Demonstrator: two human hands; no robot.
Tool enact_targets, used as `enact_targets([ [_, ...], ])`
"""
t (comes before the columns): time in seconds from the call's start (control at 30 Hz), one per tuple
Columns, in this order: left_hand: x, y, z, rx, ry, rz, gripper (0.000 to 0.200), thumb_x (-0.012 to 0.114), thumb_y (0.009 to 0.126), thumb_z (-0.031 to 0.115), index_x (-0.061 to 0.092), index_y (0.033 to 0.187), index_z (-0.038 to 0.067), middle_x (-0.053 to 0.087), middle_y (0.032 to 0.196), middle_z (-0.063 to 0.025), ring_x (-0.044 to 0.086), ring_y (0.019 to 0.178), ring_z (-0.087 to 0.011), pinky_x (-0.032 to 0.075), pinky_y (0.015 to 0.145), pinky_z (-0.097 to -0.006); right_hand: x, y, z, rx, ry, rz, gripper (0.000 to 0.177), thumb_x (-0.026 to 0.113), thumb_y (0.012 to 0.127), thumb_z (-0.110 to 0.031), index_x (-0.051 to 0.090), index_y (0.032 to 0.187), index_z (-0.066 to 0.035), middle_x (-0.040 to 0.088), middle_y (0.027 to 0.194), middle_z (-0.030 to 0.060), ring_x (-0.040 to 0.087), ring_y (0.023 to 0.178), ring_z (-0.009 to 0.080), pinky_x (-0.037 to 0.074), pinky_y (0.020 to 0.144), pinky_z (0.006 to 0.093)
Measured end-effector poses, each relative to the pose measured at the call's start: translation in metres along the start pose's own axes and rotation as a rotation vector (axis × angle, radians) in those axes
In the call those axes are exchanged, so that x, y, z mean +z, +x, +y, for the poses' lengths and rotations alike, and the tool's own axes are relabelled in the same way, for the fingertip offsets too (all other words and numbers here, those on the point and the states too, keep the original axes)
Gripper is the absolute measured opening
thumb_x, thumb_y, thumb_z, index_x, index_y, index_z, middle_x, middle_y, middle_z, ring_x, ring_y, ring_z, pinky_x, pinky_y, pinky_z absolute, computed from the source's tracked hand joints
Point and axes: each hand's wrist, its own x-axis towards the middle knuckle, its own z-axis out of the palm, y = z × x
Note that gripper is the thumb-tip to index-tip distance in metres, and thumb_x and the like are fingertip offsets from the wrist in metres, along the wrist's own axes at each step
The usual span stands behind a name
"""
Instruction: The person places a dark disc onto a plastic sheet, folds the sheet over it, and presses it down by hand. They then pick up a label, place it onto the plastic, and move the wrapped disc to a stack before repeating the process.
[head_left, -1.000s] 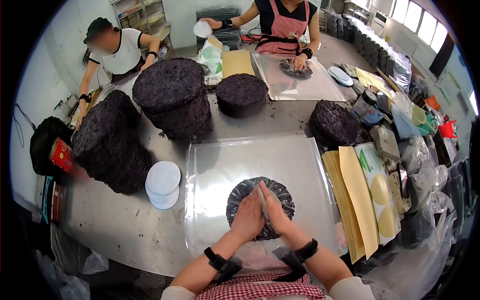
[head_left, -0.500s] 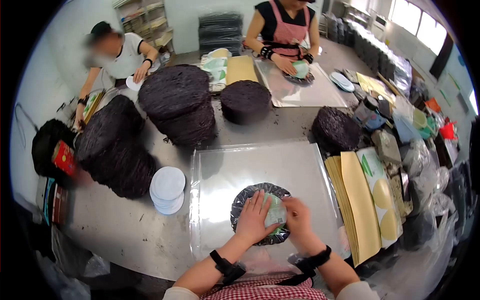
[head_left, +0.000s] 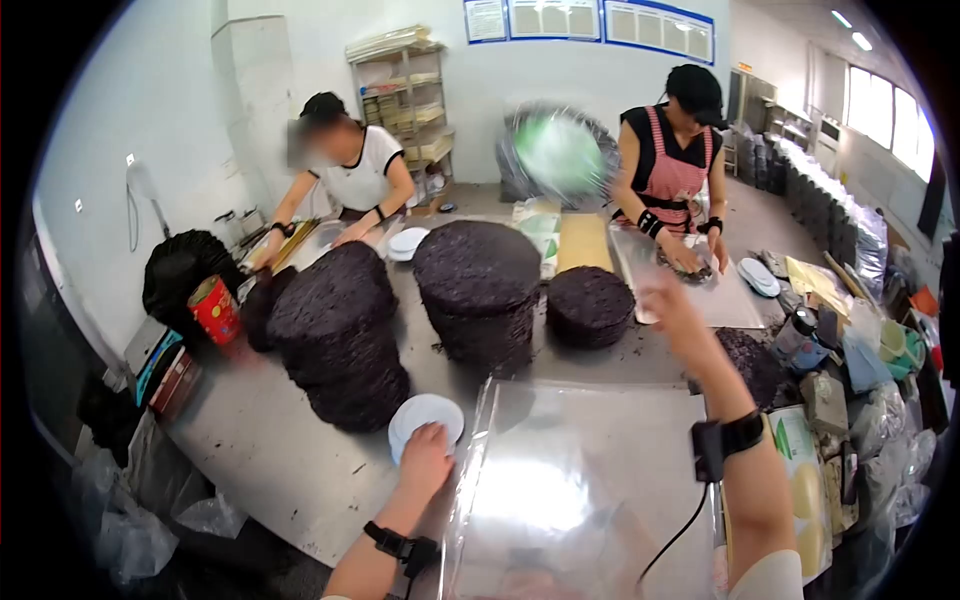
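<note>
My left hand (head_left: 428,458) is at the stack of pale round discs (head_left: 425,412) on the metal table, its bent fingers closed on the edge of the top disc. My right hand (head_left: 675,312) is raised and stretched far forward over the table; it is blurred, its fingers look apart, and nothing shows in it. Well beyond it, a round plastic-wrapped package (head_left: 560,155) with a green and white label hangs in the air, smeared by motion. In front of me lies a clear plastic sheet (head_left: 590,430) with light glaring off it.
Tall stacks of dark, fibrous round cakes (head_left: 475,290) stand past the discs, with a lower stack (head_left: 590,305) to their right. Two people work across the table, one at the left (head_left: 365,170), one in a checked apron (head_left: 680,170). Clutter and plastic bags crowd the right edge.
The wrapped package has left my hands and the sheet and is airborne at the far side. My left hand has moved left to the pale discs; my right has swung forward. The view has tilted up.
</note>
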Motion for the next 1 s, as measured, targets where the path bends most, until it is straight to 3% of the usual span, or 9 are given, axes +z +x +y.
enact_targets([
  [0.1, 0.012, -0.016, -0.033, -0.01, 0.123, -0.237, 0.014, 0.063, 0.083, 0.018, 0.066, 0.091, 0.006, 0.068, 0.098, -0.0083, 0.066, 0.085, -0.0286, 0.054, 0.076, -0.0392, 0.034, -0.062, -0.011, -0.097, -0.275, -0.449, 0.041, 0.057, 0.096, -0.031, 0.052, 0.132, -0.011, 0.069, 0.107, 0.008, 0.065, 0.094, 0.023, 0.05, 0.085, 0.0365],
  [0.17, 0.021, -0.024, -0.049, 0.096, 0.181, -0.131, 0.01, 0.061, 0.084, 0.017, 0.066, 0.087, 0.008, 0.068, 0.09, -0.0062, 0.066, 0.08, -0.0265, 0.054, 0.07, -0.0404, 0.04, -0.106, -0.003, -0.101, -0.689, -0.603, 0.033, 0.063, 0.091, -0.034, 0.065, 0.12, -0.018, 0.071, 0.096, 0.0066, 0.065, 0.094, 0.0302, 0.05, 0.086, 0.0414],
  [0.33, 0.011, -0.012, -0.056, -0.156, -0.358, -0.028, 0.006, 0.074, 0.073, 0.006, 0.069, 0.076, 0.004, 0.067, 0.075, -0.0088, 0.064, 0.072, -0.0258, 0.05, 0.066, -0.0361, -0.052, -0.123, 0.132, 0.1, -0.826, -0.024, 0.024, 0.071, 0.081, -0.025, 0.071, 0.101, -0.013, 0.069, 0.096, 0.009, 0.064, 0.094, 0.0315, 0.051, 0.084, 0.0417],
  [0.43, 0.011, 0.003, -0.099, -0.674, -0.902, -0.264, 0.003, 0.071, 0.08, 0.002, 0.068, 0.08, 0.001, 0.068, 0.078, -0.0056, 0.059, 0.068, -0.0116, 0.048, 0.065, -0.0285, -0.115, -0.108, 0.167, 0.062, -0.865, 0.279, 0.022, 0.077, 0.074, -0.017, 0.07, 0.092, -0.009, 0.067, 0.09, 0.0111, 0.064, 0.089, 0.0333, 0.051, 0.08, 0.0417],
  [0.53, -0.002, 0.014, -0.062, -0.532, -0.788, 0.165, 0.005, 0.07, 0.08, 0.002, 0.066, 0.082, 0.001, 0.071, 0.084, -0.0063, 0.059, 0.07, -0.0106, 0.049, 0.069, -0.0277, -0.148, -0.113, 0.225, 0.441, -0.579, 0.24, 0.028, 0.082, 0.073, -0.026, 0.073, 0.09, -0.005, 0.07, 0.105, 0.012, 0.067, 0.087, 0.0285, 0.052, 0.08, 0.0368],
  [0.63, -0.023, 0.007, 0.067, -0.097, -0.723, -0.045, 0.006, 0.068, 0.082, 0.004, 0.065, 0.088, 0.004, 0.072, 0.092, -0.0124, 0.069, 0.08, -0.0215, 0.053, 0.074, -0.0305, -0.153, -0.114, 0.242, 0.563, -0.163, 0.406, 0.024, 0.081, 0.074, -0.024, 0.076, 0.09, -0.007, 0.071, 0.096, 0.0088, 0.068, 0.087, 0.0262, 0.053, 0.079, 0.0362],
  [0.77, 0.009, -0.018, 0.176, 0.317, -0.602, -0.486, 0.024, 0.069, 0.083, 0.013, 0.065, 0.105, 0.005, 0.069, 0.104, -0.0121, 0.066, 0.098, -0.0314, 0.054, 0.085, -0.0404, -0.137, -0.103, 0.218, 0.407, -0.826, 0.244, 0.029, 0.081, 0.073, -0.027, 0.076, 0.094, -0.008, 0.068, 0.098, 0.0077, 0.065, 0.093, 0.0293, 0.053, 0.078, 0.0393],
  [0.87, 0.016, -0.019, 0.183, 0.662, -0.631, -0.521, 0.028, 0.069, 0.083, 0.013, 0.064, 0.109, 0.005, 0.067, 0.108, -0.0108, 0.064, 0.105, -0.0301, 0.053, 0.089, -0.0411, -0.13, -0.102, 0.225, 0.455, -0.936, 0.248, 0.027, 0.076, 0.077, -0.031, 0.076, 0.095, -0.01, 0.067, 0.099, 0.0083, 0.064, 0.096, 0.0308, 0.053, 0.08, 0.0411],
  [1.0, -0.031, -0.018, 0.142, 0.384, -0.57, -0.456, 0.027, 0.07, 0.081, 0.013, 0.066, 0.108, 0.008, 0.068, 0.109, -0.0089, 0.063, 0.104, -0.0293, 0.052, 0.089, -0.0399, -0.157, -0.107, 0.287, 0.513, -0.347, 0.565, 0.025, 0.068, 0.083, -0.028, 0.075, 0.094, -0.007, 0.073, 0.097, 0.0123, 0.07, 0.09, 0.0285, 0.053, 0.083, 0.0381],
])
